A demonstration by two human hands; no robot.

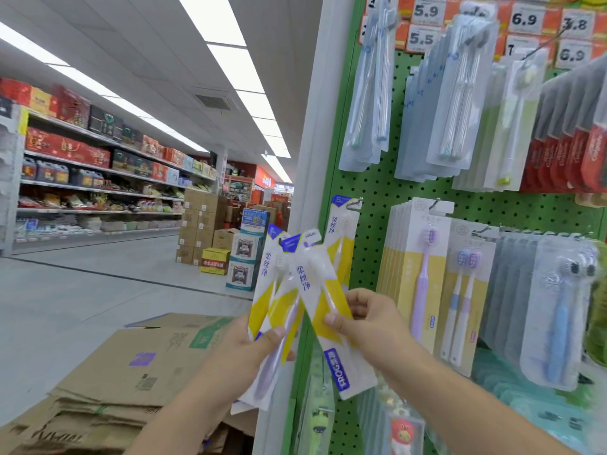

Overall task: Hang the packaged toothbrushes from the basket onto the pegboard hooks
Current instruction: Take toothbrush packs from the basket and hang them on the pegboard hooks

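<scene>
Left hand [253, 343] grips a fan of yellow-and-white toothbrush packs [276, 303]; right hand [364, 318], at three o'clock of it, pinches one pack [323, 300] from the fan. Beyond, at twelve o'clock, a matching pack [343, 231] hangs from a hook [356, 202] on the green pegboard [377, 192].

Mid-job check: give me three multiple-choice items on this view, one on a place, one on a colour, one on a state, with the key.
1. Where does the matching pack already hang?
A. leftmost hook of the lower row
B. top row
C. on the cardboard

2. What colour is the pegboard?
A. red
B. green
C. white

3. What is the right hand doing?
A. hanging idle
B. pressing the board
C. pinching one pack

Key: A, it hangs from the hook at the board's left edge; B, the perforated panel is green; C, thumb and fingers grip it while the left hand holds the rest.
</scene>
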